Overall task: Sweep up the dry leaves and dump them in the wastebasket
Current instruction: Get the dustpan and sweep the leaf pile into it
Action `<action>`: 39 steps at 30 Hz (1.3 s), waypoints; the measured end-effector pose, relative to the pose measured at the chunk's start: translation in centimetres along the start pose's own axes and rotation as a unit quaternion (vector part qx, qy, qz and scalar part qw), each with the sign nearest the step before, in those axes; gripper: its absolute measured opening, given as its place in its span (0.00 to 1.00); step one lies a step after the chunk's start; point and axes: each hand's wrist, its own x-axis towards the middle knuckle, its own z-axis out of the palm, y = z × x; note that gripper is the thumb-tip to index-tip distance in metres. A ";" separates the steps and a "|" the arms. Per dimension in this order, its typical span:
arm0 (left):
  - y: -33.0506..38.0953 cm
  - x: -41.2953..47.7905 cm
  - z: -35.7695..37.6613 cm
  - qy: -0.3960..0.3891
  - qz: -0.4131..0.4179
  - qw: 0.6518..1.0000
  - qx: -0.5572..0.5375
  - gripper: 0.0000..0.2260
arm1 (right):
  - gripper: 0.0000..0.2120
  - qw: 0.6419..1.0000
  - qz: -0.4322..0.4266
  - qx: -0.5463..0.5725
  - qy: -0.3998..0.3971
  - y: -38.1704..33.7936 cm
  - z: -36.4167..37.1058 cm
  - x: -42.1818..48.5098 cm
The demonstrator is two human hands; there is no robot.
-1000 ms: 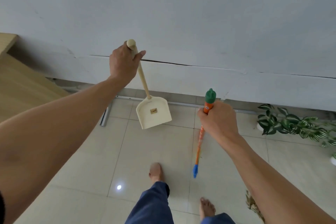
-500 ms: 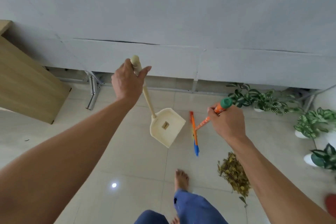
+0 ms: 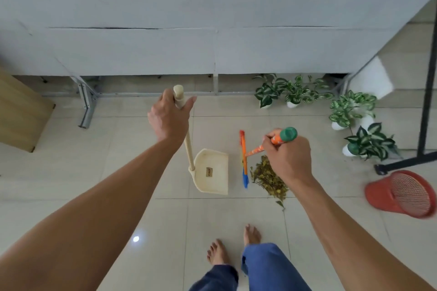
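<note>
Both hands are gripping tools. Left hand (image 3: 169,118) is curling round the top of the dustpan (image 3: 212,171) handle, with the thumb poking out past it and the knob end showing above the fist. Right hand (image 3: 289,153) is clamping its fingers round the broom (image 3: 244,160) stick just under the green cap.

- The dustpan is hanging below the left hand, pan end down by the floor and its straight open edge facing right, toward the broom head. Can't tell if it's touching the tiles.
- The broom head is sitting between the pan and the dry leaves (image 3: 267,177), edge-on, with orange and blue bristles. It's just beside the pile's left edge; contact is unclear.
- The leaves are lying in one heap on the floor directly under the right hand, partly hidden by the wrist, with a few strays trailing toward the person.
- The wastebasket (image 3: 402,194), red mesh, is sitting well off to the right of the right hand and appears tilted.
- Potted plants (image 3: 293,92) in white pots are lining up beyond and right of the right hand, along the grey wall (image 3: 212,19).
- A black stand (image 3: 428,78) is rising at far right.
- A wooden cabinet (image 3: 21,111) is sitting far left of the left hand.
- Bare feet (image 3: 217,253) and blue trouser legs are showing nearest the viewer.
</note>
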 end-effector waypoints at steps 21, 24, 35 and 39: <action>12.6 -13.9 10.3 -0.060 0.002 0.997 0.051 0.21 | 0.08 0.993 -0.104 0.020 0.051 17.2 -16.7 -6.5; 12.7 -14.9 11.6 -0.063 -0.031 0.996 0.052 0.21 | 0.08 0.990 -0.124 0.013 0.059 18.7 -17.3 -6.5; 12.4 -15.7 13.0 -0.053 -0.072 0.995 0.054 0.24 | 0.08 0.990 -0.121 0.023 0.063 21.7 -18.5 -6.3; 11.5 -15.3 12.5 -0.039 -0.089 0.994 0.049 0.25 | 0.09 0.989 -0.129 0.020 0.063 21.6 -18.2 -5.8</action>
